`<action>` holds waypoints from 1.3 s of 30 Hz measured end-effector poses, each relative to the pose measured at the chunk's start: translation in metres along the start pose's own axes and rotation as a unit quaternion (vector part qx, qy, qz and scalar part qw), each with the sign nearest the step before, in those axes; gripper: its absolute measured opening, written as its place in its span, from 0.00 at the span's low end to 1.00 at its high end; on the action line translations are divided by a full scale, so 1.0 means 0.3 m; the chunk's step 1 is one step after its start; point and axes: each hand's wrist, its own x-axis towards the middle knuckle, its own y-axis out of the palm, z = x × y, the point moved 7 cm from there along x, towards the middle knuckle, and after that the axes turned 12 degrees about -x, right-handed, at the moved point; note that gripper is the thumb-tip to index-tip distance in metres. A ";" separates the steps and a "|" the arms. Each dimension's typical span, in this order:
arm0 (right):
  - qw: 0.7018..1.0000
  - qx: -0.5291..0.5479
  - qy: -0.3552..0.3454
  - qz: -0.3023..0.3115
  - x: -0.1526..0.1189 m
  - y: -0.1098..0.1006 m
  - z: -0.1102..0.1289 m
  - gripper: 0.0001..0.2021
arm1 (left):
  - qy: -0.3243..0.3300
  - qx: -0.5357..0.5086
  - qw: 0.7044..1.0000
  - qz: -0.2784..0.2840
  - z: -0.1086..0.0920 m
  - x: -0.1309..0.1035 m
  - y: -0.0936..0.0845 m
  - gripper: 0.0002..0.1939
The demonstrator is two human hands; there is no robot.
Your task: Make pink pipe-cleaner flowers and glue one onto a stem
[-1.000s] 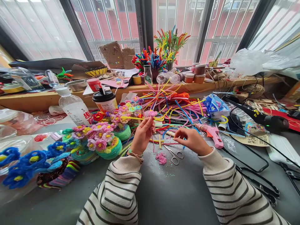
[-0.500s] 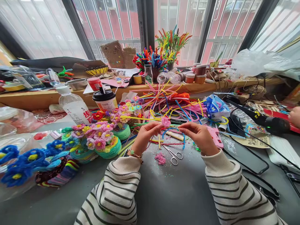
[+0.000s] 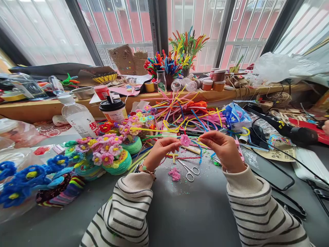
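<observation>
My left hand [image 3: 159, 151] pinches a small pink pipe-cleaner flower [image 3: 185, 140] at its fingertips, raised over the desk. To its right, my right hand [image 3: 226, 151] is closed in a pinch, a short gap away from the flower. A tiny yellow bit [image 3: 198, 139] shows at those fingertips; whether it is held or lies behind them is unclear. Below the hands are silver scissors [image 3: 190, 171] and a fuzzy pink clump [image 3: 174, 174]. Short pieces of pipe cleaner, one blue [image 3: 200, 154] and one red [image 3: 186, 157], lie just beyond.
Finished pipe-cleaner flowers [image 3: 106, 149] in wrapped pots crowd the left, beside a plastic bottle [image 3: 79, 116] and a lidded cup [image 3: 113, 111]. Loose pipe cleaners [image 3: 180, 113] pile up ahead. Cables [image 3: 288, 188] and a blue packet [image 3: 236, 116] lie right. Another person's hand [image 3: 326, 127] shows at the edge.
The pink flower has turned and shifted slightly right with my left hand. My right hand has risen a little and its fingers are more bent. The other person's hand has moved toward the edge.
</observation>
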 end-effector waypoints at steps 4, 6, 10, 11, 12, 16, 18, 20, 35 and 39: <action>0.999 -0.029 -0.009 0.009 -0.003 0.008 0.008 0.04 | -0.021 0.026 0.999 -0.003 0.007 -0.002 0.007 0.06; 0.998 -0.059 -0.023 0.010 -0.005 0.014 0.019 0.04 | -0.031 0.045 0.999 0.000 0.011 -0.003 0.011 0.07; 0.990 -0.122 -0.067 -0.010 -0.012 0.022 0.046 0.06 | -0.055 0.066 0.996 0.013 0.025 -0.003 0.018 0.08; 0.989 -0.127 -0.075 -0.015 -0.014 0.024 0.050 0.08 | -0.058 0.068 0.996 0.016 0.028 -0.003 0.018 0.08; 0.988 -0.127 -0.082 -0.018 -0.015 0.025 0.052 0.10 | -0.060 0.069 0.996 0.018 0.030 -0.003 0.018 0.08; 0.988 -0.122 -0.091 -0.020 -0.019 0.029 0.053 0.13 | -0.054 0.083 0.995 0.022 0.031 -0.002 0.015 0.09; 0.988 -0.121 -0.089 -0.020 -0.020 0.030 0.053 0.13 | -0.051 0.085 0.995 0.023 0.031 -0.002 0.015 0.09; 0.988 -0.123 -0.089 -0.021 -0.020 0.031 0.053 0.13 | -0.049 0.085 0.995 0.026 0.032 -0.003 0.015 0.09; 0.986 -0.142 -0.085 0.014 -0.026 0.052 0.074 0.13 | -0.051 0.087 0.994 0.037 0.038 -0.002 0.022 0.09; 0.987 -0.138 -0.078 0.021 -0.026 0.054 0.073 0.13 | -0.053 0.084 0.994 0.039 0.037 -0.002 0.025 0.09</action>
